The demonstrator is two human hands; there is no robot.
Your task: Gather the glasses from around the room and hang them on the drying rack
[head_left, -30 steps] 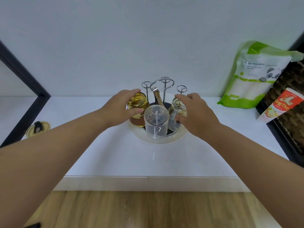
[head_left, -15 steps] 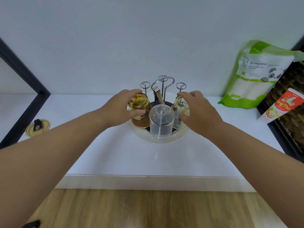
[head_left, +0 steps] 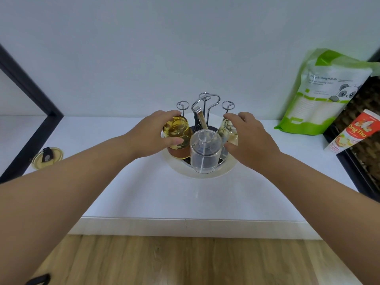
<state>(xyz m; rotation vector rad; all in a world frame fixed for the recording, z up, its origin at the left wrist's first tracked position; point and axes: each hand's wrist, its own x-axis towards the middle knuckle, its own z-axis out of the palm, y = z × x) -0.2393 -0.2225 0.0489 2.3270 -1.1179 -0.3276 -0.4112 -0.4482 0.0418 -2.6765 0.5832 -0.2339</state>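
A round drying rack (head_left: 226, 171) with chrome prongs stands on the white counter against the wall. Three glasses hang upside down on it: an amber glass (head_left: 176, 131) at the left, a clear glass (head_left: 205, 154) at the front, and a pale clear glass (head_left: 227, 129) at the right. My left hand (head_left: 153, 135) grips the amber glass, thumb in front and fingers behind. My right hand (head_left: 248, 139) curls round the pale clear glass on the right. Two or three prongs at the back stand bare around the rack's central handle (head_left: 205, 103).
A green and white refill pouch (head_left: 322, 93) leans on the wall at the right, a red and white tube (head_left: 347, 133) beside it. A round golden lid (head_left: 47, 158) lies at the left by a black frame (head_left: 30, 89). Wood floor lies below the counter edge.
Both hands have stayed on their glasses at the rack. The view has shifted slightly; the glasses sit a little lower on the prongs.
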